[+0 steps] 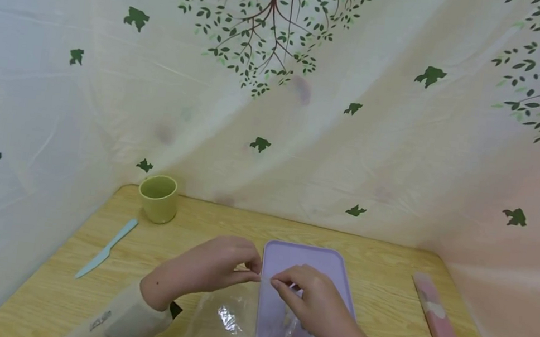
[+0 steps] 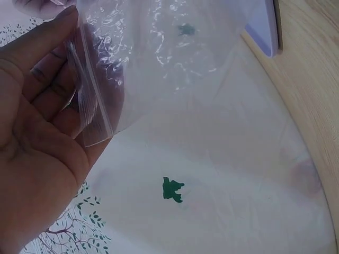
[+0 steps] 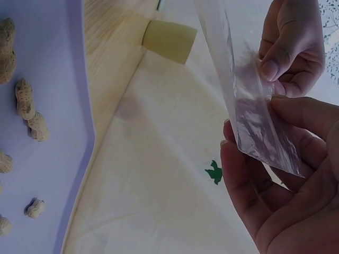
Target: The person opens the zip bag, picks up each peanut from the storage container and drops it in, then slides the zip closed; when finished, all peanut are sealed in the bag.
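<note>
A clear zip-lock plastic bag (image 2: 153, 58) hangs between my two hands above the table. My left hand (image 1: 218, 263) pinches its top edge between thumb and fingers, close to the zip strip. Just to the right, my right hand (image 1: 311, 300) pinches the same edge, as the right wrist view confirms with the bag (image 3: 254, 121) between thumb and fingers. Below the right hand lies a light purple tray (image 1: 302, 253), partly covered by the hand and the see-through bag. Several unshelled peanuts (image 3: 32, 111) lie on the tray.
A yellow-green cup (image 1: 160, 200) stands at the table's back left, with a light blue knife (image 1: 107, 249) in front of it. On the right lies a long pink case (image 1: 440, 321). A leaf-patterned curtain (image 1: 302, 155) encloses the wooden table.
</note>
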`<state>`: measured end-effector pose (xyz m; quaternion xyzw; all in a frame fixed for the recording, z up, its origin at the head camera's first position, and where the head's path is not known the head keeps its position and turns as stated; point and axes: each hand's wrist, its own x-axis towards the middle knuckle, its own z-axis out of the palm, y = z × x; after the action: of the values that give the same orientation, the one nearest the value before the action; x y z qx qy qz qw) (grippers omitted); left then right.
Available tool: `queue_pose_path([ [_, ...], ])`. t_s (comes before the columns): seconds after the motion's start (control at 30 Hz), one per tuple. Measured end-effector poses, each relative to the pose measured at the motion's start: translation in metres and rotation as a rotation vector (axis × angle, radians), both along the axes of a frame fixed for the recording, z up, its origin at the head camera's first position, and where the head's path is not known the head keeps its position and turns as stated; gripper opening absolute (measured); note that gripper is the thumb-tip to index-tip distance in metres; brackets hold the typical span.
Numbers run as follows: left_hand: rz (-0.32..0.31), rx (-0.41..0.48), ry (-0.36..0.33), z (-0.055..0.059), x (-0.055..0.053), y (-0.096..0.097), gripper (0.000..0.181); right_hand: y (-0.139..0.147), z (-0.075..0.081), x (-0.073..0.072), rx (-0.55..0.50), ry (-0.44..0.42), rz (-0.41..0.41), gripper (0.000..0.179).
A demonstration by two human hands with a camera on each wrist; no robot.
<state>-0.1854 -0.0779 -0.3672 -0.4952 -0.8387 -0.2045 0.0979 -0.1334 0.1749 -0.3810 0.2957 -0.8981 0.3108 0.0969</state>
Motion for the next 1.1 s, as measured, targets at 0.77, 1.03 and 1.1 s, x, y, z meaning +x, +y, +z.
queue_pose_path([
  [0.77, -0.061, 0.076, 0.531, -0.007, 0.009, 0.006, 0.013, 0.01, 0.012, -0.004, -0.128, -0.4, 0.021, 0.035],
  [1.03, -0.056, 0.05, 0.631, -0.006, 0.013, 0.008, 0.013, 0.013, 0.02, -0.008, -0.155, -0.492, 0.034, 0.032],
  [1.1, -0.063, 0.055, 0.66, -0.006, 0.013, 0.008, 0.01, 0.012, 0.021, -0.009, -0.154, -0.498, 0.033, 0.031],
])
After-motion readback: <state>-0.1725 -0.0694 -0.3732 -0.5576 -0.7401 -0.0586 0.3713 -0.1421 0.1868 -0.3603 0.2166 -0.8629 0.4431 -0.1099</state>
